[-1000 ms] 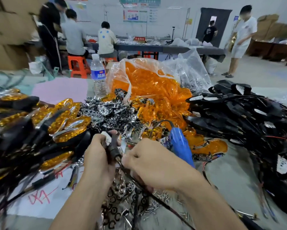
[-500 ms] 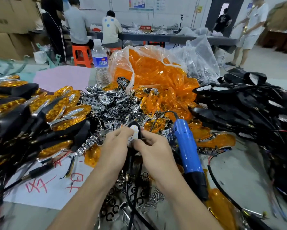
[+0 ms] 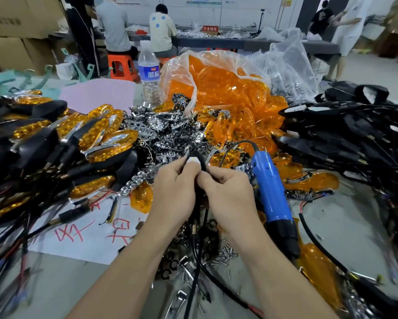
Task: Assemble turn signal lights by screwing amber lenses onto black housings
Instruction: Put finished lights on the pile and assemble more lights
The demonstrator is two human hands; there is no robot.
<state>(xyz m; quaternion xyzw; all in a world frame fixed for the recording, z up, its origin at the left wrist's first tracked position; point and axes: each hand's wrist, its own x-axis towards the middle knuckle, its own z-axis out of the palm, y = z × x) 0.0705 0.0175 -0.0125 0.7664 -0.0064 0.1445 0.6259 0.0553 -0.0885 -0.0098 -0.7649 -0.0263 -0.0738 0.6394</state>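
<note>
Pinching 1 housing (image 3: 194,161) between left hand (image 3: 172,187) and right hand (image 3: 228,192), fingertips curling round its rim, mid-worktop (image 3: 345,226), just left of the screwdriver (image 3: 269,187). Probably handling light, stiff, slightly slick; gripping best by the shell's sides, not the wire (image 3: 196,256). Leaving lenses (image 3: 228,93) heaped toward the far edge.

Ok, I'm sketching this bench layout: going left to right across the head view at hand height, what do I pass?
Heap of finished amber-and-black turn signal lights → left hand → black housing pinched by both hands → right hand → blue plastic electric screwdriver → tangled pile of wired black housings.
</note>
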